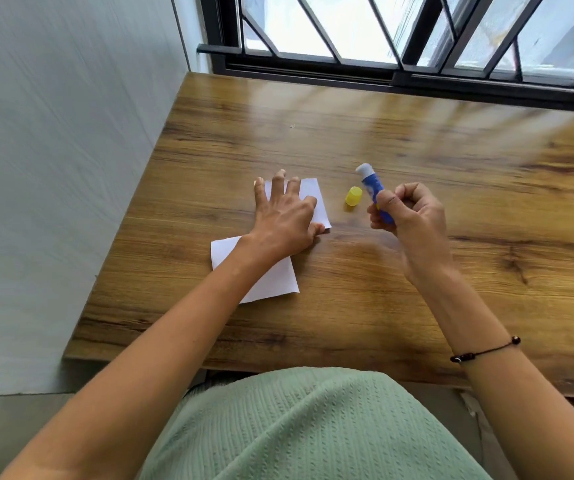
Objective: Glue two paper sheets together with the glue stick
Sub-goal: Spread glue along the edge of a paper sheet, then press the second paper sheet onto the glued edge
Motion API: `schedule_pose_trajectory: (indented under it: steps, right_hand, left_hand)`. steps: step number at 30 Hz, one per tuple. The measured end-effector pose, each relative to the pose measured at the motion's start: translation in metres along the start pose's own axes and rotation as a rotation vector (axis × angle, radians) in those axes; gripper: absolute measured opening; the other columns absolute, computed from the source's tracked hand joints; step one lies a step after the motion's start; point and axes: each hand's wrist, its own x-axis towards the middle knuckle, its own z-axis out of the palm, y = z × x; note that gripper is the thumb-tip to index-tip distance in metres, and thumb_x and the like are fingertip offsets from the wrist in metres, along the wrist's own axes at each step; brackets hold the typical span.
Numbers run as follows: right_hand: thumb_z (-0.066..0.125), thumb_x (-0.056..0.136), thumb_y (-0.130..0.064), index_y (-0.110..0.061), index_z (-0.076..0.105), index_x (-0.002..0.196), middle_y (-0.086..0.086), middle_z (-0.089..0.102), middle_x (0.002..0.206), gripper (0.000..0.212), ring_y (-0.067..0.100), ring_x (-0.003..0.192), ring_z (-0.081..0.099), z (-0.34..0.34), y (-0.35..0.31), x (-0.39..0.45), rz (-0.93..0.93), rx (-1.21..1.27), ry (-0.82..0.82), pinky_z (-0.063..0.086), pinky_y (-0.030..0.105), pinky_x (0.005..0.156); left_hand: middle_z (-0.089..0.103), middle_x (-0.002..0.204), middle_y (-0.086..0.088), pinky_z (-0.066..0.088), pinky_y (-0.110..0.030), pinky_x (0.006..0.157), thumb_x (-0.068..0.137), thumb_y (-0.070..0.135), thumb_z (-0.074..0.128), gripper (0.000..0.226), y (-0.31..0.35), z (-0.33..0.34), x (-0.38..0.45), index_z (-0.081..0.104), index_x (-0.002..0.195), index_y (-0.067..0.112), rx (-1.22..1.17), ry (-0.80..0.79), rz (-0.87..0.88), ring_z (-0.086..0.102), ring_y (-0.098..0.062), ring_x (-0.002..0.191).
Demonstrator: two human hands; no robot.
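Two white paper sheets lie on the wooden table [400,289]. The far sheet [316,199] is pressed flat under my left hand [284,216], whose fingers are spread and straight. The near sheet [271,278] lies partly under my left wrist. My right hand [407,216] grips the blue glue stick [372,185] near its base, held above the table with its white uncapped tip pointing up and away. The yellow cap [353,196] stands on the table between the far sheet and the glue stick.
A window with black bars [400,46] runs along the table's far edge. A pale wall [53,168] borders the left side. My lap in green fabric [296,427] is at the near edge.
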Motion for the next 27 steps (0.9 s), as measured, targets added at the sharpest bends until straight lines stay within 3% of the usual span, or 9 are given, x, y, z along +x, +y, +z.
schedule_pose_trajectory:
  steps: [2,4,8,10,13,22,27]
  right_hand:
    - [0.062,0.085,-0.011,-0.019,0.047,0.073,-0.001,0.066,0.068,0.021,0.013,0.068,0.063,0.001,0.005,-0.002,-0.032,0.002,0.026,0.049,0.020,0.064]
    - [0.064,0.083,-0.009,-0.021,0.049,0.082,0.009,0.065,0.084,0.018,0.015,0.078,0.063,0.003,0.011,-0.004,-0.067,0.004,0.011,0.049,0.020,0.070]
    - [0.065,0.079,-0.008,-0.035,0.054,0.095,-0.010,0.066,0.087,0.033,-0.001,0.071,0.057,0.010,0.020,-0.005,-0.168,-0.231,-0.002,0.047,0.021,0.066]
    - [0.066,0.077,-0.010,-0.030,0.059,0.092,-0.010,0.066,0.085,0.026,0.005,0.070,0.055,0.014,0.025,-0.003,-0.175,-0.377,0.011,0.046,0.027,0.067]
    - [0.068,0.075,-0.011,-0.017,0.061,0.095,-0.015,0.063,0.079,0.022,0.009,0.071,0.057,0.016,0.031,-0.001,-0.176,-0.501,0.040,0.044,0.021,0.067]
    - [0.067,0.078,-0.014,-0.006,0.059,0.102,0.013,0.066,0.092,0.026,0.020,0.076,0.053,0.014,0.035,0.003,-0.196,-0.730,0.032,0.038,0.026,0.068]
    - [0.066,0.080,-0.014,-0.005,0.061,0.102,0.013,0.066,0.093,0.024,0.017,0.076,0.050,0.013,0.035,0.004,-0.198,-0.756,0.010,0.031,0.020,0.065]
  left_hand:
    - [0.023,0.149,-0.015,0.000,-0.060,0.109,0.087,0.046,0.047,0.047,0.002,-0.001,-0.004,0.049,0.124,0.018,-0.009,0.024,0.002,0.002,-0.034,0.140]
    - [0.025,0.148,-0.014,0.002,-0.059,0.109,0.087,0.044,0.048,0.045,0.004,-0.001,-0.008,0.051,0.123,0.017,-0.026,0.053,-0.001,0.005,-0.033,0.140]
    - [0.028,0.147,-0.013,0.004,-0.058,0.110,0.088,0.040,0.048,0.043,0.007,-0.003,-0.014,0.052,0.123,0.016,-0.040,0.092,0.002,0.008,-0.033,0.139]
    - [0.029,0.146,-0.013,0.004,-0.057,0.110,0.088,0.037,0.049,0.041,0.008,-0.003,-0.018,0.052,0.124,0.016,-0.044,0.097,-0.001,0.009,-0.032,0.139]
    - [0.030,0.146,-0.013,0.006,-0.055,0.111,0.088,0.034,0.050,0.040,0.009,-0.002,-0.024,0.052,0.124,0.016,-0.060,0.107,-0.005,0.009,-0.032,0.139]
    - [0.031,0.146,-0.011,0.006,-0.052,0.112,0.088,0.033,0.050,0.037,0.014,0.001,-0.039,0.055,0.121,0.017,-0.116,0.120,-0.012,0.009,-0.029,0.139]
    - [0.031,0.146,-0.011,0.007,-0.051,0.112,0.088,0.033,0.050,0.037,0.016,0.000,-0.049,0.055,0.120,0.016,-0.132,0.121,-0.012,0.009,-0.029,0.139]
